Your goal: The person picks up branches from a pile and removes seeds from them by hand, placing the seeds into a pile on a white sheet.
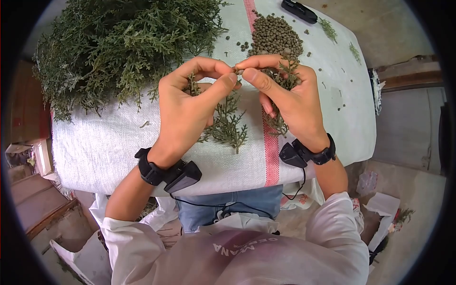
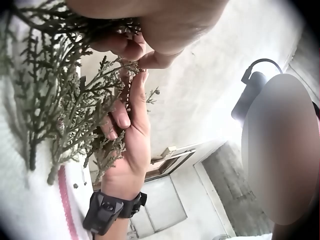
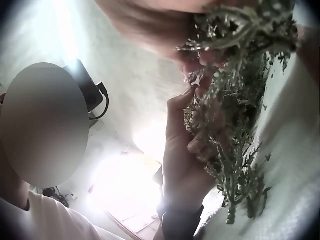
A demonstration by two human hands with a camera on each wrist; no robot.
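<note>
My left hand (image 1: 183, 102) and right hand (image 1: 299, 102) meet over the white sack, thumb and forefinger tips almost touching. Between them is a small greyish cone (image 1: 239, 72), mostly hidden by the fingertips. Flat, scaly evergreen sprigs (image 1: 230, 127) hang below the left hand, which grips them. The right hand holds another evergreen sprig (image 1: 279, 124) under its palm, its leafy tip showing above the knuckles. In the left wrist view, the right hand (image 2: 135, 142) has curled fingers around greenery. In the right wrist view, the left hand (image 3: 180, 155) is partly covered by foliage.
A large heap of evergreen branches (image 1: 123, 47) lies at the back left of the sack (image 1: 118, 142). Beyond the hands is a pile of small round cones (image 1: 275, 35), several scattered around it. A black object (image 1: 299, 10) and loose green sprigs (image 1: 327, 29) lie at back right.
</note>
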